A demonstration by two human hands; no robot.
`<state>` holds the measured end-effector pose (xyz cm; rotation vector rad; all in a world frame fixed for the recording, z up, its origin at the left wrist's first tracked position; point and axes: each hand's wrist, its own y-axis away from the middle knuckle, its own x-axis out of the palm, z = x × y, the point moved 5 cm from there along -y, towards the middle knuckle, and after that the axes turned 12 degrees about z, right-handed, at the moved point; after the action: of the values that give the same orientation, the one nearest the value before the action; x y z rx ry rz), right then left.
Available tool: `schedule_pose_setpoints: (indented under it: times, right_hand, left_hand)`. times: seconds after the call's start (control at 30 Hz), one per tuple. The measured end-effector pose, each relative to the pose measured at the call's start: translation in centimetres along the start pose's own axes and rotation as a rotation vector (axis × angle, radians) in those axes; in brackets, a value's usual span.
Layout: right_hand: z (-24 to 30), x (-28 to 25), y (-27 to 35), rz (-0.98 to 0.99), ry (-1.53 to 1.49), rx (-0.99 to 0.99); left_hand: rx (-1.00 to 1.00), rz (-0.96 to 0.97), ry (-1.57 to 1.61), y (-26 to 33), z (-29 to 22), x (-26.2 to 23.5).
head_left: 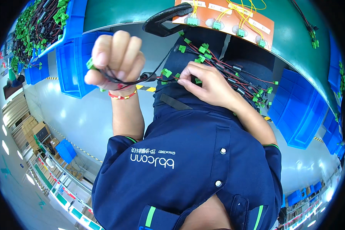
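My left hand point(117, 57) is raised in a fist, shut on a thin bundle of black wires point(142, 78) with a green connector point(90, 63) sticking out by the thumb. A red bracelet sits on that wrist. The wires run right to my right hand point(207, 86), which rests on my lap and pinches the wires at its fingertips. Under and around that hand lies a pile of black and red wire harnesses with green connectors point(218, 63) on my dark trousers. My navy shirt fills the lower picture.
A green table edge point(295, 42) curves across the top, bearing an orange fixture board point(257, 27) with yellow wires and green plugs, and a black handled tool point(166, 19). Blue bins stand at left point(71, 65) and right point(299, 107); one at top left point(38, 23) holds several harnesses.
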<state>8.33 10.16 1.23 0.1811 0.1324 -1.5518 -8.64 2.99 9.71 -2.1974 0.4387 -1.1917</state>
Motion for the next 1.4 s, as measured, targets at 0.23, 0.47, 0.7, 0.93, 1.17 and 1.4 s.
schedule_pose_setpoints:
  times: [0.23,0.47,0.7,0.93,1.17,1.4]
  right_hand:
    - [-0.6,-0.3,0.9,0.192,-0.415,-0.054]
    - [6.5,-1.7,-2.6,-0.443,0.215,-0.354]
    - [5.7,-2.9,-0.3,0.092,-0.487,-0.129]
    - [1.6,-7.4,9.3,0.116,-0.758,0.263]
    - [2.2,-6.3,8.7,-0.145,0.223,0.134]
    - [2.4,-1.8,2.9,-0.222,0.313,-0.052]
  left_hand:
    - [0.009,-0.046,-0.067,-0.1,0.0,-0.6]
    - [-0.009,-0.036,0.028,-6.4,-2.4,2.7]
    - [0.178,-0.245,-0.036,-8.0,-3.7,4.1]
    - [-0.054,-0.584,-0.004,-0.7,5.3,-0.6]
    - [-0.377,-0.823,-0.153,0.7,11.6,-0.6]
    - [-0.394,-0.796,-0.379,1.1,10.4,-1.4]
